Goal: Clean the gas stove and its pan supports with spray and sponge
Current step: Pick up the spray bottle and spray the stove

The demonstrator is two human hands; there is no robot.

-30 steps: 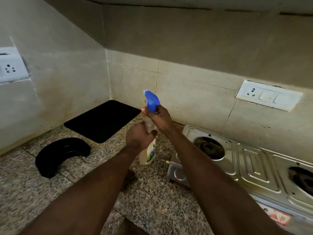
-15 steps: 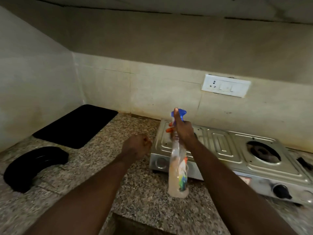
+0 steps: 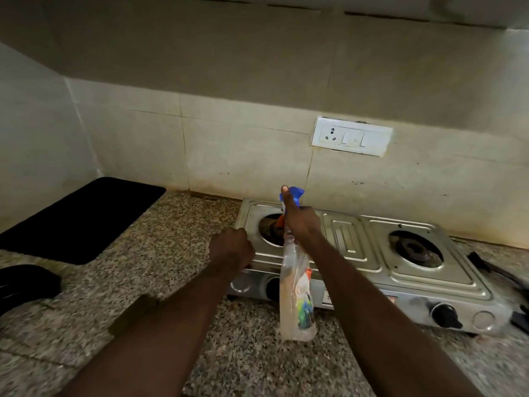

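Head view: right hand (image 3: 300, 224) grips the spray bottle (image 3: 296, 299) by its neck over the stove (image 3: 347, 236), above its left burner (image 3: 269, 232), bottle hanging past the front edge. Left hand (image 3: 230, 250), an empty fist, at that left edge; open counter (image 3: 171, 239) leftward to the mat (image 3: 83, 219).

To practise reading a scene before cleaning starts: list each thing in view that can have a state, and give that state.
spray bottle, held at its neck by the right hand, hanging upright.
left hand, curled in a fist, nothing seen in it.
gas stove, pan supports off, no flame showing.
wall socket, nothing plugged in.
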